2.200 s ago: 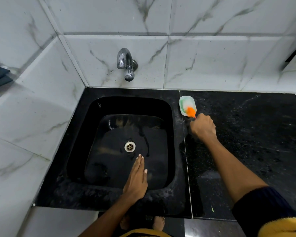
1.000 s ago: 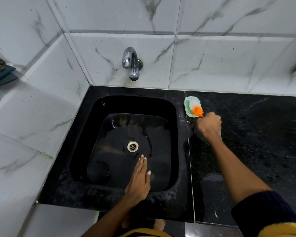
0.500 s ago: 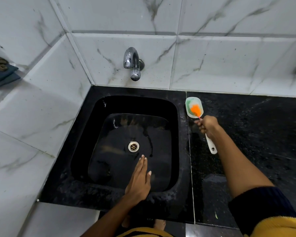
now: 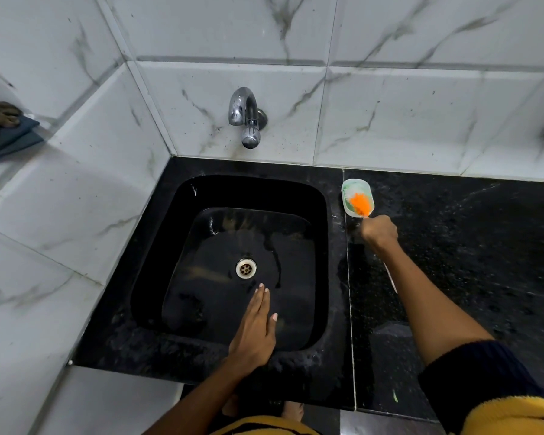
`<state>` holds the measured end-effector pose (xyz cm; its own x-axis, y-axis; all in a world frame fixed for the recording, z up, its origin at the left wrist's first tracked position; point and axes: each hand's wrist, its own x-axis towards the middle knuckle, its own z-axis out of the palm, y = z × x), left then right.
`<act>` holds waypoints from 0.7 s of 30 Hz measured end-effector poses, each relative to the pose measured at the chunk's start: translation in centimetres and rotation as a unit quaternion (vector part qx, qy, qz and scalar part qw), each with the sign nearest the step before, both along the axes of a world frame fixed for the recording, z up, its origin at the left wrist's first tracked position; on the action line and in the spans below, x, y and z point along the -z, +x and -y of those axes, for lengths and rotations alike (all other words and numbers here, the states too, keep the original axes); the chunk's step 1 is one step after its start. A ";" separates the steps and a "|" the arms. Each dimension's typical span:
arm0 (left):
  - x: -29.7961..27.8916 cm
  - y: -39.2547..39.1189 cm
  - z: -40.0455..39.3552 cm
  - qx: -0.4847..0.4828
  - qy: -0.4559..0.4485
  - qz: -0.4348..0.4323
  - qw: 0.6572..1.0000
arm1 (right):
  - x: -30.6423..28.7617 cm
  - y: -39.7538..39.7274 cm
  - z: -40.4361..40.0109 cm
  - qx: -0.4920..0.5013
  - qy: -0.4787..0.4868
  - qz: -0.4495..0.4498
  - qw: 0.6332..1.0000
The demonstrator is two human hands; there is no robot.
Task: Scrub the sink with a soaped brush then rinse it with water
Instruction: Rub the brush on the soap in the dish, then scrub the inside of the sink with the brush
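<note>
The right hand (image 4: pixel 379 230) is closed on the brush (image 4: pixel 359 205), whose orange bristles sit in the soap dish (image 4: pixel 346 191) on the counter. The sink (image 4: pixel 322 233) lies to its left. The left hand (image 4: pixel 254 332) rests flat and empty at the sink's near edge.

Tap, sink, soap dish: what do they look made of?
Tap: polished, chrome-like metal, with bright mirror highlights. Sink: glossy black, probably stone or a moulded composite; its speckled rim matches the counter, so the look leaves it open. Soap dish: pale, translucent, likely plastic, with thin rounded walls.
</note>
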<state>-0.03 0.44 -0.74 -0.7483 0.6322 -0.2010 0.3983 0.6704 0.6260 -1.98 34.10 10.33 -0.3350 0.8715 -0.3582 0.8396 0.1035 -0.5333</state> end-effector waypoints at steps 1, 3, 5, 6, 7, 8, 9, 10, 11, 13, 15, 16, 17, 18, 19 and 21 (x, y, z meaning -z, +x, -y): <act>0.0 0.0 0.0 -0.001 0.000 0.000 1.000 | 0.0 0.1 0.0 0.000 0.004 0.007 1.000; -0.1 0.0 0.0 -0.001 0.000 0.002 1.000 | -0.1 0.4 0.2 0.007 0.009 0.009 1.000; -0.1 0.0 0.0 -0.001 -0.003 0.004 1.000 | -0.1 0.6 0.2 0.017 0.014 -0.004 1.000; -0.1 0.0 0.0 -0.004 -0.003 0.003 1.000 | -0.1 0.7 0.3 0.019 0.016 -0.009 1.000; -0.1 0.0 0.0 -0.006 -0.002 0.001 1.000 | -0.1 0.8 0.4 0.017 0.015 -0.011 1.000; -0.2 0.0 -0.1 -0.008 -0.002 0.000 1.000 | -0.1 1.0 0.5 0.014 0.011 -0.008 1.000; -0.2 0.0 -0.1 -0.009 -0.002 0.000 1.000 | 0.0 1.1 0.6 0.011 0.007 -0.006 1.000; -0.1 0.0 -0.1 -0.011 -0.001 -0.001 1.000 | 0.0 1.2 0.7 0.009 0.004 -0.006 1.000; -0.1 0.0 -0.1 -0.013 -0.001 -0.002 1.000 | 0.0 1.2 0.7 0.006 0.002 -0.008 1.000; -0.1 -0.1 -0.1 -0.016 0.001 -0.005 1.000 | -0.1 1.3 0.7 0.003 0.001 -0.012 1.000; -0.2 0.0 0.0 -0.020 0.005 -0.005 1.000 | -0.1 1.4 0.7 0.005 0.000 -0.015 1.000; -0.2 0.0 0.0 -0.024 0.008 -0.005 1.000 | -0.1 1.4 0.7 0.007 0.001 -0.018 1.000; -0.3 0.0 -0.1 -0.027 0.010 -0.003 1.000 | 0.0 1.4 0.8 0.010 0.004 -0.022 1.000; -0.3 0.0 -0.1 -0.033 0.013 0.000 0.999 | -0.1 1.3 1.0 0.011 0.007 -0.024 1.000; -0.4 -0.1 -0.1 -0.040 0.017 0.002 0.999 | -0.1 1.3 1.2 0.012 0.008 -0.023 1.000; -0.3 -0.2 0.0 -0.059 0.025 0.011 0.998 | -0.1 1.3 1.9 0.024 0.009 -0.024 0.999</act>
<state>-0.26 0.41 -0.40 -0.8140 0.5492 -0.1892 0.3038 0.6802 0.6671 -0.66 32.24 10.46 -0.3098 0.8931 -0.3261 0.8169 0.0745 -0.5719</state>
